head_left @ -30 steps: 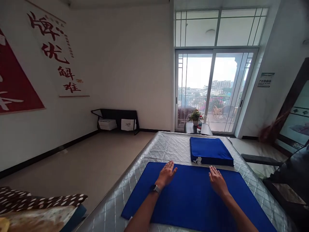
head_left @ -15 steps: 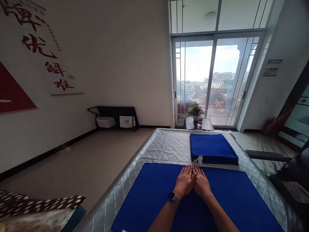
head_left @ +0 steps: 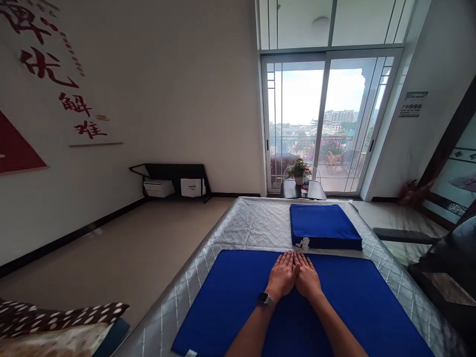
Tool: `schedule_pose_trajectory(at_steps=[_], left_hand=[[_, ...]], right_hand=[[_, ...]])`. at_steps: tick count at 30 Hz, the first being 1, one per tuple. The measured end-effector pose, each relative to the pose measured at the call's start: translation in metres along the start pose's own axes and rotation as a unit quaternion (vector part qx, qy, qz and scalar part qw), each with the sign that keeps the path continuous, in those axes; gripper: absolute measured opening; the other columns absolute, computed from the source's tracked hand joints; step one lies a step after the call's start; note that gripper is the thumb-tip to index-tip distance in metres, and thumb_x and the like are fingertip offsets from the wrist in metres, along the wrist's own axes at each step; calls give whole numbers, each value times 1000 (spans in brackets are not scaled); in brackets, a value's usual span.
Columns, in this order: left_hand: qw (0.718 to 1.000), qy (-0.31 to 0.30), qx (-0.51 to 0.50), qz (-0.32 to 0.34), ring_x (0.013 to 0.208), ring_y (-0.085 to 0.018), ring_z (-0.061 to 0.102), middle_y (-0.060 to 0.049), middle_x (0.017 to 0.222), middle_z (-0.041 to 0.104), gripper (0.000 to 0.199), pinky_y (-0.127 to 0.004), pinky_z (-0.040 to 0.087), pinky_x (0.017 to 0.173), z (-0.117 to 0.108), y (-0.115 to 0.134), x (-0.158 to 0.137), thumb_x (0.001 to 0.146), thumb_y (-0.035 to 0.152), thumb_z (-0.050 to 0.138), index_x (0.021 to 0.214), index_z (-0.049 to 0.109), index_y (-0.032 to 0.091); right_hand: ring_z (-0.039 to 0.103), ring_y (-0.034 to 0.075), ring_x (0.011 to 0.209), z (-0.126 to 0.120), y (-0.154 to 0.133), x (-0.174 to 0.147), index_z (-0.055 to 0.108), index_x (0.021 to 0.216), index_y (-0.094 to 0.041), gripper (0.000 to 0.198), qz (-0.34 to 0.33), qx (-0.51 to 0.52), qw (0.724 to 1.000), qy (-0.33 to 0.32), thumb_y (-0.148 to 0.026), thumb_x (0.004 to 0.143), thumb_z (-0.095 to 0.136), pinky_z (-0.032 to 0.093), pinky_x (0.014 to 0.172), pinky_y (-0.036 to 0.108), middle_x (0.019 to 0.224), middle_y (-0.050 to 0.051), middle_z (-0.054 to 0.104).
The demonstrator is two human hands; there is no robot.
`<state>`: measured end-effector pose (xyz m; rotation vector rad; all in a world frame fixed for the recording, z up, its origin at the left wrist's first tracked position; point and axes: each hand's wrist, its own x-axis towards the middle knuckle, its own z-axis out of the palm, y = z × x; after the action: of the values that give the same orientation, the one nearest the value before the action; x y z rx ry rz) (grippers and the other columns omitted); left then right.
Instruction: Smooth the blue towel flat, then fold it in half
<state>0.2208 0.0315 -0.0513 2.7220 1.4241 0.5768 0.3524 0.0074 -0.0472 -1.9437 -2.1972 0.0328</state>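
A flat blue cloth pad (head_left: 230, 297) lies spread over the near part of a silver quilted surface (head_left: 256, 223). Both my hands rest palm down on it, side by side at its far edge. My left hand (head_left: 282, 275) has its fingers stretched forward, and a dark square watch (head_left: 265, 298) sits on that wrist. My right hand (head_left: 307, 275) lies flat beside it, also with straight fingers; the two touch or nearly touch at the thumbs. Just beyond the fingertips is a neat stack of folded blue cloths (head_left: 323, 223) with white tags (head_left: 304, 243) at its near left corner.
Behind the silver surface, a small dark table (head_left: 316, 191) holds a potted plant (head_left: 298, 169) and a bottle (head_left: 305, 181). A black rack (head_left: 174, 173) stands by the wall. Patterned fabric (head_left: 67, 317) lies at lower left, dark furniture (head_left: 449, 277) at right.
The camera view has shifted slightly, so the room sits a little further left. My hands stay flat on the blue pad in the same pose.
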Motion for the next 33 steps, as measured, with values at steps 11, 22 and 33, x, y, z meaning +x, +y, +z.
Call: schedule_pose_trajectory(at_steps=[11, 22, 33], left_hand=[[1000, -4, -3, -4, 148, -23, 28, -14, 156, 40, 61, -46, 26, 121, 2, -1, 1, 106, 44, 15, 151, 38, 11], [1000, -16, 8, 3, 146, -25, 33, -14, 154, 43, 57, -50, 29, 119, -1, -5, 2, 105, 39, 17, 150, 41, 15], [994, -46, 27, -90, 149, -26, 26, -13, 158, 37, 66, -47, 24, 121, -21, -77, -22, 102, 56, 20, 153, 37, 17]], right_hand=[[18, 19, 150, -8, -2, -2, 25, 156, -13, 60, 5, 8, 1000, -22, -27, 98, 22, 12, 122, 38, 163, 7, 24], [21, 19, 149, -23, 9, -14, 28, 155, -16, 64, 47, 8, 999, -16, -46, 100, 16, 14, 121, 41, 161, 7, 28], [19, 20, 150, -23, 102, -35, 30, 155, -20, 68, 139, -25, 990, 12, -53, 96, 18, 13, 121, 45, 161, 5, 30]])
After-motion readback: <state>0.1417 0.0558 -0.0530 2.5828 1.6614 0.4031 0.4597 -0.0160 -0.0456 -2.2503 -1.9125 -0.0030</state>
